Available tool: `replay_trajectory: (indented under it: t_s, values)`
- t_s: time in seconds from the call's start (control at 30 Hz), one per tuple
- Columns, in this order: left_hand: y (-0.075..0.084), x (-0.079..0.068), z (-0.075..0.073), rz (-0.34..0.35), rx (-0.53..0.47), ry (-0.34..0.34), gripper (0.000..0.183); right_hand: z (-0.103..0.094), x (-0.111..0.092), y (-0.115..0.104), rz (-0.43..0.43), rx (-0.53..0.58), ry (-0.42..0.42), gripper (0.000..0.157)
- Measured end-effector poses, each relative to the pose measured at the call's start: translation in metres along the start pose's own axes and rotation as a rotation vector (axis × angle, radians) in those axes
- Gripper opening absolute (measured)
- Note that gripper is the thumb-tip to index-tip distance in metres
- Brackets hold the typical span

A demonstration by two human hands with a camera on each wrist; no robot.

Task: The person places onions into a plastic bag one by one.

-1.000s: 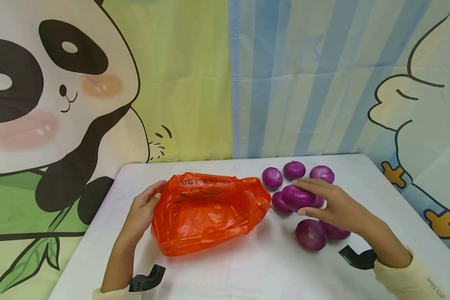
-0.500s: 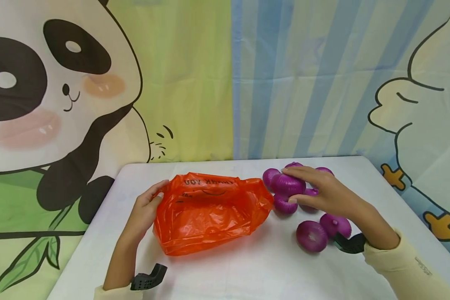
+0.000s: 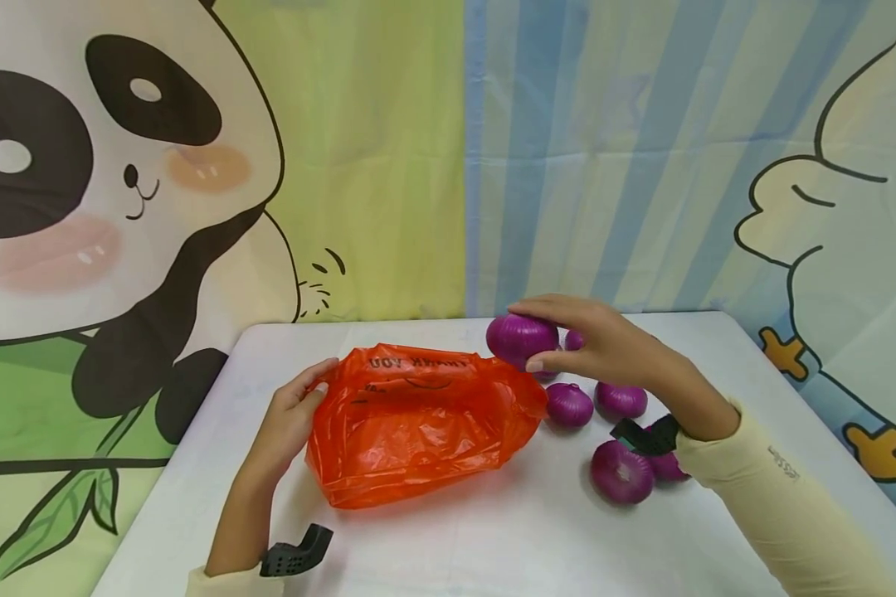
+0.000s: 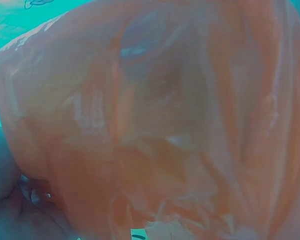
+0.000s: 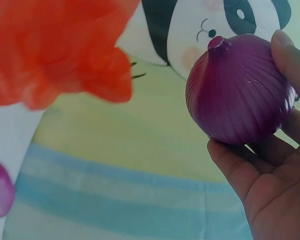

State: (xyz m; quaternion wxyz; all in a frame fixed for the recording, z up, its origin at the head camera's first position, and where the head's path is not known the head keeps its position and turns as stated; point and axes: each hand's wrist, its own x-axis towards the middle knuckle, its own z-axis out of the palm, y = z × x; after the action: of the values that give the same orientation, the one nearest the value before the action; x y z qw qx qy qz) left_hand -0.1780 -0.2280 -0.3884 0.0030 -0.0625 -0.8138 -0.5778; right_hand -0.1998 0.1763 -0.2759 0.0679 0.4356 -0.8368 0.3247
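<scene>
My right hand holds a purple onion between thumb and fingers, raised at the right rear edge of the orange plastic bag. The right wrist view shows the held onion with its stem stub facing up and left. My left hand pinches the bag's left edge, and the bag's mouth gapes toward me. Printed upside-down lettering shows on its far side. In the left wrist view the bag fills nearly everything, with part of the left hand at the lower left.
Several more onions lie right of the bag on the white table, among them one onion close to the bag and another onion nearer me. Some are partly hidden by the right arm. A cartoon curtain hangs behind the table.
My right hand has lifted the onion from among the others and carried it left and up to the bag's right rear edge. The left hand and bag have barely moved.
</scene>
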Motion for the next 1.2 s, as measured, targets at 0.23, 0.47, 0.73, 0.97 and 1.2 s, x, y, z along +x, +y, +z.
replay_trajectory:
  t_s: [0.23,0.47,0.73,0.97,1.2]
  values:
    - [0.001,-0.001,-0.001,0.017,-0.007,-0.009,0.043,0.006,0.030,-0.010,-0.022,0.078,-0.052,0.064]
    - [0.002,0.000,-0.003,0.046,-0.018,-0.020,0.042,0.015,0.053,-0.012,-0.014,0.123,-0.087,0.062]
    - [0.001,-0.001,-0.003,0.026,-0.036,-0.034,0.042,0.032,0.084,-0.019,-0.112,0.146,-0.111,0.059]
    - [0.004,0.000,-0.003,0.050,-0.065,-0.054,0.042,0.055,0.107,-0.023,-0.086,0.159,-0.211,0.060]
    - [0.007,0.000,0.001,0.048,-0.079,-0.081,0.041,0.085,0.114,-0.018,-0.027,0.199,-0.323,0.060]
